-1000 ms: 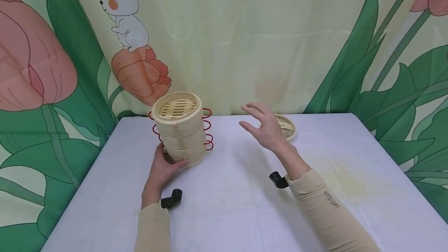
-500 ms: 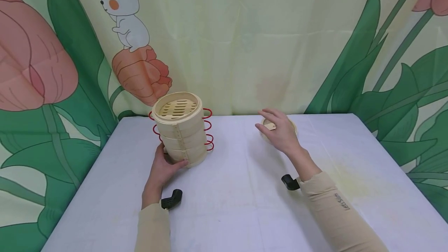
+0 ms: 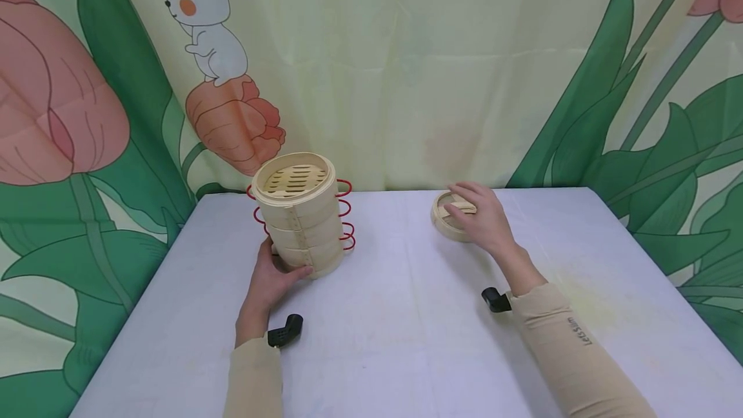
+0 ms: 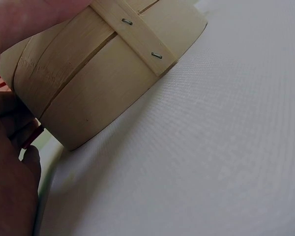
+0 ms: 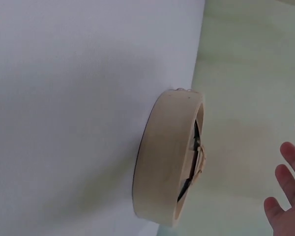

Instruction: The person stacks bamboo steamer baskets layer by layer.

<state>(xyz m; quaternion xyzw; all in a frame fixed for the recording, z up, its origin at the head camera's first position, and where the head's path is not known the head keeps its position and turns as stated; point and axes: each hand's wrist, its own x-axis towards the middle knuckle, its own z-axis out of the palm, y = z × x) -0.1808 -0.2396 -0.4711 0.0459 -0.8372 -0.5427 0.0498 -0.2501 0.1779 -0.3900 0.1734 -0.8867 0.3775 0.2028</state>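
Note:
A stack of bamboo steamer baskets [image 3: 304,228] stands upright at the left, its slatted top tier uncovered and red loop handles on both sides. My left hand [image 3: 269,281] grips the lowest part, thumb across the front and fingers around the left side. In the left wrist view the stack's stapled bamboo wall [image 4: 98,91] meets the cloth, with some fingers hidden behind it. Toward the right lies a round bamboo lid [image 3: 445,231] with a strip handle on top. Just above the lid, my right hand [image 3: 486,221] hovers with fingers spread, apart from it in the right wrist view.
A white cloth covers the table [image 3: 371,334]. Close behind its far edge hangs a curtain [image 3: 406,82] printed with a rabbit, a carrot and tulips. Black wrist mounts [image 3: 286,331] stick out from both sleeves.
My right hand has moved to the right and down over the lid, with its fingers still apart. The left hand and the steamer stack have stayed in place.

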